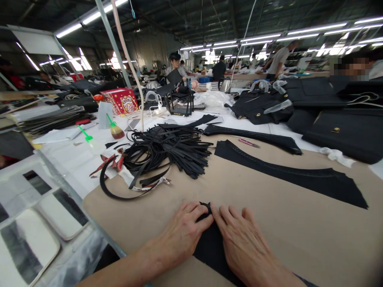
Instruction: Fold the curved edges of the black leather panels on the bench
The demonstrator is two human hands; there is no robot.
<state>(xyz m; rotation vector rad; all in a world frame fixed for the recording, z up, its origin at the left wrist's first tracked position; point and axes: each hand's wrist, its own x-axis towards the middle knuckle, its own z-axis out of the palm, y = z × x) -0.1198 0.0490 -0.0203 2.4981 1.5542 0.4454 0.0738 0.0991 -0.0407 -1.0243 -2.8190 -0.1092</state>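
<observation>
A black piece of flat, leather-like material (212, 244) lies on the tan work surface close to me, its narrow far end folded or bunched. My left hand (186, 224) is closed, pinching that end between thumb and forefinger. My right hand (243, 242) bears down on the piece's right side, its forefinger at the folded end and its thumb hidden beneath. The fingertips of both hands almost meet there. Part of the piece disappears under my right hand and forearm. Ahead to the right lie a stack of similar curved black pieces (287, 165) and a second black stack (254, 135).
A heap of thin black strips (173, 149) lies ahead on the left. Pink-handled thread snips (249, 142) rest between the stacks. Green-tipped squeeze bottles (116, 129), a red box (121, 100) and black bags (347, 129) stand farther back. Pale panels (38, 243) lie at lower left.
</observation>
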